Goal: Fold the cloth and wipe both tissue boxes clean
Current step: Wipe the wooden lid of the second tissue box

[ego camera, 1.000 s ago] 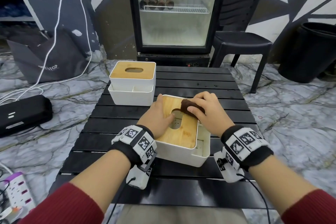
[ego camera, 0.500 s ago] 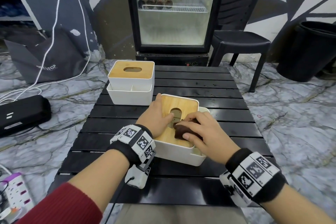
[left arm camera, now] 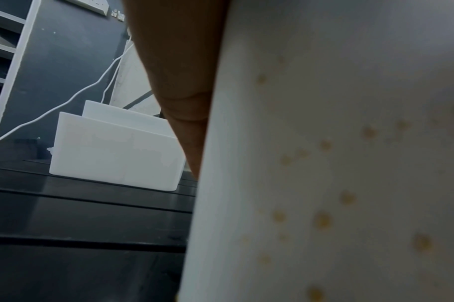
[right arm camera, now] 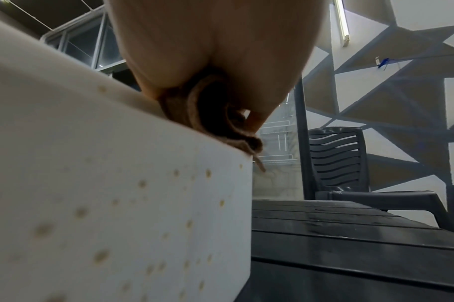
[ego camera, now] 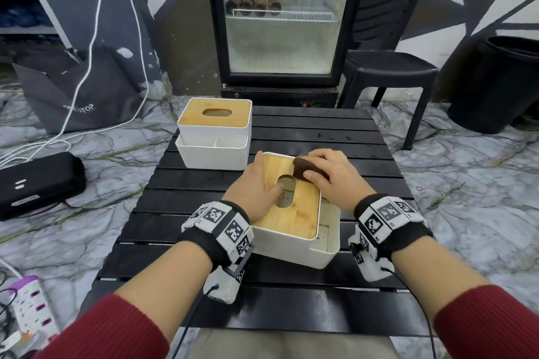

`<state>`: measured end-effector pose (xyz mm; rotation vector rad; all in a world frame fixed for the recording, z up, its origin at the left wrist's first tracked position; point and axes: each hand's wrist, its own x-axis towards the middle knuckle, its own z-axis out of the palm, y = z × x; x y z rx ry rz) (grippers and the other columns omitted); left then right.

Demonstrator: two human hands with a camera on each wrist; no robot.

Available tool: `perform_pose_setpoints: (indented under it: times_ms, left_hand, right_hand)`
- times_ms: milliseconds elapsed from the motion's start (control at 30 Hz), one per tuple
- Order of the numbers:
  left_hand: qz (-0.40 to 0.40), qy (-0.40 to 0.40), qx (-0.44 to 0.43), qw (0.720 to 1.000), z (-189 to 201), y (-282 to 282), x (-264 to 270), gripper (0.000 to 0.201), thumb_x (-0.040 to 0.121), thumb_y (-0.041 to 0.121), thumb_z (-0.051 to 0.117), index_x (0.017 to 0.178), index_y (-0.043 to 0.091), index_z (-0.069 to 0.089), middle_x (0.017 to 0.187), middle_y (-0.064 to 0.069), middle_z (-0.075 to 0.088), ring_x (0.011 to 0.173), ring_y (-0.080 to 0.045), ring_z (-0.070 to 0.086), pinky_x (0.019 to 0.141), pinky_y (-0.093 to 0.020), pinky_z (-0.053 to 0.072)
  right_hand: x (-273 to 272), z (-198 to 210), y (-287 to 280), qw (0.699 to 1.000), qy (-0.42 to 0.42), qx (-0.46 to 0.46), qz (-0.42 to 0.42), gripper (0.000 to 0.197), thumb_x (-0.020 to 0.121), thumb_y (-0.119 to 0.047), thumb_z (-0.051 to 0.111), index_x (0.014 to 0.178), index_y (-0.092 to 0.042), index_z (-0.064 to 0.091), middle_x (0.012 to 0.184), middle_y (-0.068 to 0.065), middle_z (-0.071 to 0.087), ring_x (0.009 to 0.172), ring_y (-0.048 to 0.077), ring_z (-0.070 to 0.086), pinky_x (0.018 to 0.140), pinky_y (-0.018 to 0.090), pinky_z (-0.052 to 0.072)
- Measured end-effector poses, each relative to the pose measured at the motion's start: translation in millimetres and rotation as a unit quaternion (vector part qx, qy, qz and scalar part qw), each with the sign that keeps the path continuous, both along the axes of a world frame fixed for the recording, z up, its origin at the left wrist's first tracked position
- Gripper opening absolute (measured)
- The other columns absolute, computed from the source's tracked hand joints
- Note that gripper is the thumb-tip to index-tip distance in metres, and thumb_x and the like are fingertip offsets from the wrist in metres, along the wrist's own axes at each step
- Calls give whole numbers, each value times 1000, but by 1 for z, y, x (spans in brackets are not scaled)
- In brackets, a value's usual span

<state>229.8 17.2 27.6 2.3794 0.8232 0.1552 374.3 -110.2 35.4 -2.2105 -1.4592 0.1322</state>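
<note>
a: what do we have in our right hand?

b: our fingers and thumb are curled round the folded brown cloth, pressing it onto the far right corner of the near tissue box, on its wooden lid. from the right wrist, the cloth bunches under our palm, right at the box's top edge, with a corner hanging just over it.

a: and our left hand?

b: it lies flat on the left part of the lid, fingers fairly straight, gripping nothing. one fingertip reaches the rim of the oval slot; the thumb runs along the box's left edge.

a: what does the box look like up close?

b: both wrist views show its white wall dotted with small yellowish spots.

a: where's the other one?

b: the far tissue box stands on the back left of the black slatted table, apart from ours. beyond the table we see a glass-door fridge and a dark chair.
</note>
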Motion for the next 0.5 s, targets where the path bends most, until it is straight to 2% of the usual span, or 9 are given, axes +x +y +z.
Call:
perform_pose_setpoints:
  times_ms: [100,167,367,500]
  left_hand:
    - [4,1,4,1000,0,-1,0,79,93,41,51,150,19,1,150,-7,32,124,-24,47,96,-36,43]
    - [6,4,10,1000,1,-1,-1,78,93,46,49,149,19,2,149,-7,32,125,-23,46,98,-37,44]
    - [12,17,30,999,14,-4,-8,74,93,52,43,150,18,9,151,-8,29,131,-26,41,102,-41,39]
    - [24,25,63,997,23,-14,-20,77,91,55,44,150,18,11,152,-8,23,131,-30,39,102,-45,40]
  right_hand:
    - [0,0,0,999,47,4,2,37,93,-29,47,130,-26,49,123,1,50,114,17,36,96,28,31]
    - [-1,1,0,998,55,2,-5,37,93,-30,47,130,-27,49,120,2,50,113,17,37,93,26,30]
    - [-6,2,3,998,56,-3,-42,37,94,-32,45,130,-30,47,110,3,47,110,19,37,89,26,30]
    - [-13,4,1,991,28,-1,-131,37,94,-35,44,129,-26,48,108,9,48,109,27,40,90,35,39]
